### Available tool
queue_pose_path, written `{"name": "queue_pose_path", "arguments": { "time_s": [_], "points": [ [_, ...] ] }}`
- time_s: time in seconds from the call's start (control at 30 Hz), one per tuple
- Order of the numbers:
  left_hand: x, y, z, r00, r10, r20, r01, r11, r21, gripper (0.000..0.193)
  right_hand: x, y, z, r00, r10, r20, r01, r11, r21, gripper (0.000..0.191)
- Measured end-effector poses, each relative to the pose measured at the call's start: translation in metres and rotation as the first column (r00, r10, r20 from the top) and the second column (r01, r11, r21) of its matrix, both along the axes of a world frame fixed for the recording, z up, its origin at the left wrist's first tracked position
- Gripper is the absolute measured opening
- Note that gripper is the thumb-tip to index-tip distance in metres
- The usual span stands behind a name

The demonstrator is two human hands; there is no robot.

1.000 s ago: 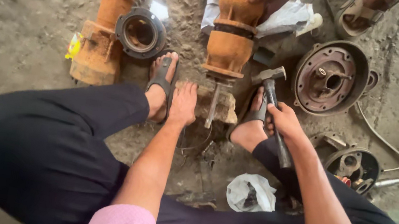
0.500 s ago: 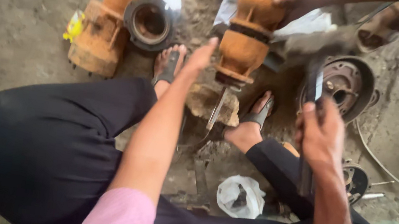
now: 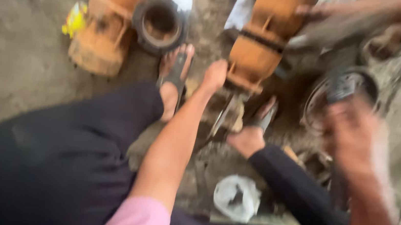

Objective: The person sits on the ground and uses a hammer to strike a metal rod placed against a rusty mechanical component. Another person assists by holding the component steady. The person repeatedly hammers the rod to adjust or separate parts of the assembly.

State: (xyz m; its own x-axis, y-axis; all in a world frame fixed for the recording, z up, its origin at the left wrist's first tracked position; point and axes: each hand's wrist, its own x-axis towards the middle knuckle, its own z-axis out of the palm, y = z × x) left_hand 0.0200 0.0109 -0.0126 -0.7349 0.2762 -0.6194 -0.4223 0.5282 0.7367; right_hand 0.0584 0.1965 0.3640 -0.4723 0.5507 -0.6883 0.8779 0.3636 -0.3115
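Bare, dusty ground (image 3: 27,17) carries everything: the person sits low on it with legs in dark trousers bent wide and both sandalled feet planted forward. Between the feet, towards the far edge of the ground, stands an orange cast housing (image 3: 264,43), rusty and dirt-caked, with a dark band around its middle. The left hand (image 3: 214,75) reaches forward and rests at the lower left corner of that housing, touching it or very nearly; motion blur hides whether the fingers grip or merely press. The right hand (image 3: 350,135) is raised to the right of the housing and well apart from it, closed around the handle of a hammer (image 3: 343,87), whose dark head shows just above the knuckles. Another person's hand (image 3: 327,13) lies on the housing's upper right side.

As a judgement, the work is mid-way: the housing is steadied from two sides, the hammer is lifted, and whatever is being knocked loose remains in place.

A second orange housing (image 3: 105,33) lies at the far left with a dark ring-shaped part (image 3: 160,24) beside it; a round brake drum (image 3: 339,94) sits behind the hammer, and a crumpled white bag (image 3: 237,197) lies near the right leg.
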Motion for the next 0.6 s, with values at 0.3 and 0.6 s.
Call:
{"name": "queue_pose_path", "arguments": {
  "time_s": [0.3,0.6],
  "points": [
    [0.013,-0.013,-0.001,0.995,-0.018,-0.1,0.017,1.0,-0.012,0.038,0.056,-0.03,-0.083,0.695,0.693,-0.189,-0.654,0.72,0.233,0.022],
    [0.002,-0.008,0.003,0.985,-0.143,-0.099,0.135,0.987,-0.087,0.037,0.039,0.028,-0.019,0.922,-0.203,-0.331,0.175,0.978,-0.112,0.032]
  ]
}}
